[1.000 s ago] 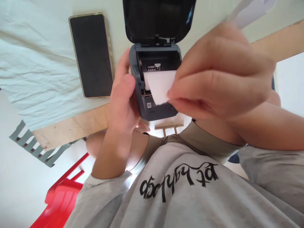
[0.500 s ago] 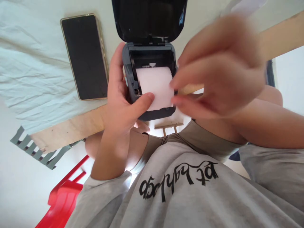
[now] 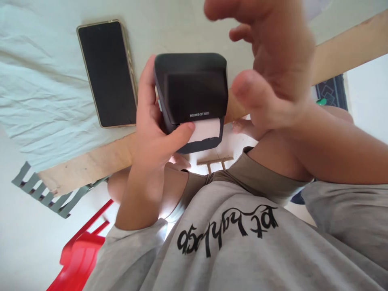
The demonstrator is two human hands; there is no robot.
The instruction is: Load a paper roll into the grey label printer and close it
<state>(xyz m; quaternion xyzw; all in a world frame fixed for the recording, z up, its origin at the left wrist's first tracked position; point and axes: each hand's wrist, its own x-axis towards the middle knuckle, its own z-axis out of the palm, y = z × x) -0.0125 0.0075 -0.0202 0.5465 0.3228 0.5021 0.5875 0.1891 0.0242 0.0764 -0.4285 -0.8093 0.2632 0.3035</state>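
Note:
A dark label printer (image 3: 195,87) marked NIIMBOT rests in my left hand (image 3: 151,125). The fingers go round its left side, and the thumb presses on the white paper (image 3: 207,129) that sticks out below the lid. The lid lies down over the body, hiding the paper roll; whether it is latched I cannot tell. To the right of the printer my right hand (image 3: 269,68) is raised, fingers apart and holding nothing.
A phone (image 3: 109,74) in a clear case lies left of the printer on a pale, wrinkled cloth (image 3: 39,93). A wooden board (image 3: 91,163) runs along the near edge. A red plastic chair (image 3: 80,258) stands at the lower left.
The printer's lid has swung down from standing open to covering the paper roll. My right hand has left the paper and moved up, its fingers spreading. My left hand keeps its hold.

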